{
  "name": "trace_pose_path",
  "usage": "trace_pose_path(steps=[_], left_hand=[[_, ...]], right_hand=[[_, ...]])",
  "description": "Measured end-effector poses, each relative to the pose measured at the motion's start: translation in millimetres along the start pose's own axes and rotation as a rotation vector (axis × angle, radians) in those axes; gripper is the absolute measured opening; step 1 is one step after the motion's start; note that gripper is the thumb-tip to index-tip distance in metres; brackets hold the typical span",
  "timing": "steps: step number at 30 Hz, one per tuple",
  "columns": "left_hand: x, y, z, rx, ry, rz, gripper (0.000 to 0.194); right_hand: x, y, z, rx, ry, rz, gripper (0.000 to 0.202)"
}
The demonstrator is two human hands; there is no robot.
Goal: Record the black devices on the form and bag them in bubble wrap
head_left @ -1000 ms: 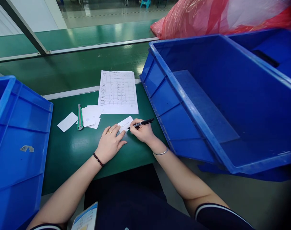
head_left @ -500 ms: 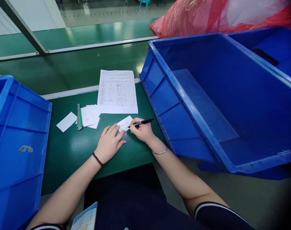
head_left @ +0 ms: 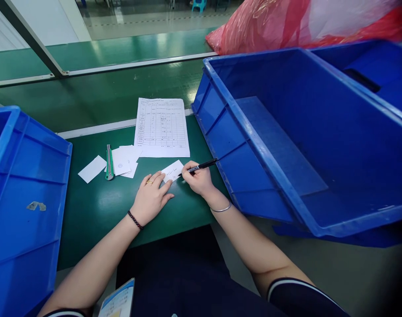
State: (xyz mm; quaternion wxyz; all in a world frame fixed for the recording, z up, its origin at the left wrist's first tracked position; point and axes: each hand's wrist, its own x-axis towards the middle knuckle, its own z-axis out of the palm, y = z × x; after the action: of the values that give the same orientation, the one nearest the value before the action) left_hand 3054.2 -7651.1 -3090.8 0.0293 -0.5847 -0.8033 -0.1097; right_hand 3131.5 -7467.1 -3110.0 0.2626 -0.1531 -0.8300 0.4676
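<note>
Card [head_left: 175,168] just nearer than the printed sheet [head_left: 181,132] is partly written on; how much remains is unclear. Beyond the sheet lies shiny floor [head_left: 141,22], beneath it a green table [head_left: 108,215], right of it a blue crate [head_left: 250,167]. Left fingers [head_left: 159,179] rest slightly apart on the card; right fingers [head_left: 189,166] clamp a pen [head_left: 204,164].

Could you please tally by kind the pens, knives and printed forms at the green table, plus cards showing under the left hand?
Pen in the right hand: 1
Green utility knife: 1
Printed form: 1
Card under the left hand: 1
Total: 4
</note>
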Motion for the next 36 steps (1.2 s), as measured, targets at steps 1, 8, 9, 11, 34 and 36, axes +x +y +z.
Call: trace_pose_path(steps=[1, 8, 9, 11, 34, 36], left_hand=[[0.0, -0.4, 0.1, -0.003, 0.001, 0.000, 0.036], [-0.5, -4.6, 3.1, -0.071, 0.072, 0.021, 0.031], [-0.4, -4.7, 3.2, -0.096, 0.108, 0.024, 0.029], [0.4, -5.7, 2.2, -0.154, 0.199, 0.019, 0.026], [-64.1, -31.7, -18.7, -0.207, 0.186, -0.560, 0.009], [-65.8, -30.1, -17.3, -0.274, 0.231, -0.582, 0.009]], right_hand=[[0.0, -0.1, -0.3, -0.005, 0.015, 0.005, 0.010], [1.2, -2.2, -1.9, 0.018, 0.120, 0.012, 0.012], [1.1, -1.7, -1.8, 0.036, 0.137, 0.011, 0.011], [0.8, -0.6, -1.6, 0.064, 0.167, 0.008, 0.013], [-21.7, -55.1, 38.2, 0.384, -0.192, 0.112, 0.029], [-21.8, -56.2, 46.3, 0.406, -0.206, 0.142, 0.031]])
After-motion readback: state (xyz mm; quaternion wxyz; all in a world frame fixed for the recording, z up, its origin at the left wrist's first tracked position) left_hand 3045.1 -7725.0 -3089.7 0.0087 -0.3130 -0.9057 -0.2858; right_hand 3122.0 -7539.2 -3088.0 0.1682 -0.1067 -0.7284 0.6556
